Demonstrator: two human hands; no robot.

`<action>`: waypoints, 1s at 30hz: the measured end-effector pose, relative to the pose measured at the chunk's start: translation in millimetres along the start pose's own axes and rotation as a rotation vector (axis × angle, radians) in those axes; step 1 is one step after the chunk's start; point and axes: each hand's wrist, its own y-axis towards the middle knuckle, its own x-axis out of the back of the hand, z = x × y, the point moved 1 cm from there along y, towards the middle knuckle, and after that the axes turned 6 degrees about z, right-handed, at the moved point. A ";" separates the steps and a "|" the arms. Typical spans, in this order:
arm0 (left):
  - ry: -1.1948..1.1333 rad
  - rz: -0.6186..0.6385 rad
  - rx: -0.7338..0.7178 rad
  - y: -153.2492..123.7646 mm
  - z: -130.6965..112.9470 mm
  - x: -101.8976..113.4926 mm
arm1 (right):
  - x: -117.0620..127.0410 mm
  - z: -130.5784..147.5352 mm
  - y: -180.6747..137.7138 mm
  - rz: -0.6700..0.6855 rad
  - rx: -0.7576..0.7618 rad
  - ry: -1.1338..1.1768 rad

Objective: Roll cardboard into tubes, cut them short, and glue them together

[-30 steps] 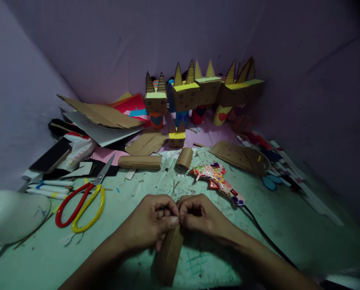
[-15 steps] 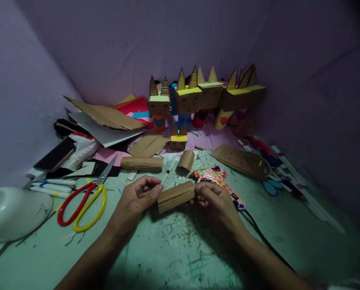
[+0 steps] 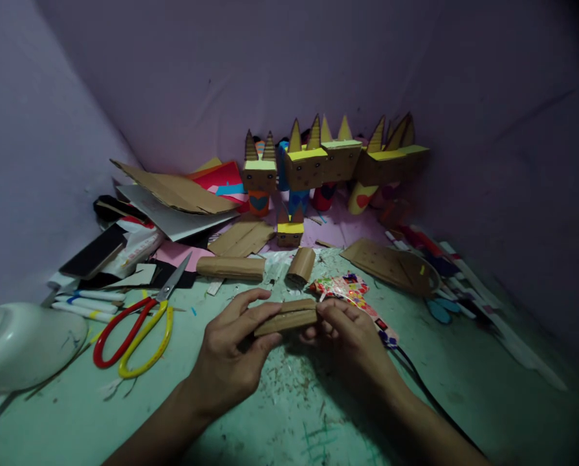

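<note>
I hold a short brown cardboard roll (image 3: 289, 317) level above the green mat (image 3: 289, 408), one end in each hand. My left hand (image 3: 233, 353) grips its left end with thumb above and fingers below. My right hand (image 3: 350, 333) closes on its right end. Just beyond the roll lie two more cardboard rolls, a long one (image 3: 231, 268) and a short one (image 3: 299, 265). A patterned glue gun (image 3: 354, 294) rests right behind my right hand, its black cord (image 3: 429, 395) running along my right forearm.
Red and yellow scissors (image 3: 136, 327) lie at the left, near a white bowl-like thing (image 3: 22, 346) and several pens (image 3: 83, 301). Cardboard sheets (image 3: 177, 191) pile at the back left. Cardboard horned figures (image 3: 318, 165) line the purple back wall. A flat cardboard piece (image 3: 391, 265) and strips sit right.
The roll went from hanging down below my pinching fingers to lying level between both hands, farther from me. Since half a second ago it has flattened and my left hand closed on it.
</note>
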 end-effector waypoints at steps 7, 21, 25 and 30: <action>-0.087 -0.034 0.086 3.3 -0.1 7.8 | 8.3 2.7 -10.3 -0.045 0.310 -0.338; -0.335 0.083 0.251 3.6 -5.6 7.8 | 5.6 5.2 -17.4 0.250 1.004 -0.910; -0.317 0.072 0.214 2.3 -4.9 7.2 | 4.1 7.1 -18.5 0.253 0.992 -0.882; -0.275 0.074 0.172 2.0 -5.6 5.9 | 1.6 7.6 -19.9 0.244 0.948 -0.868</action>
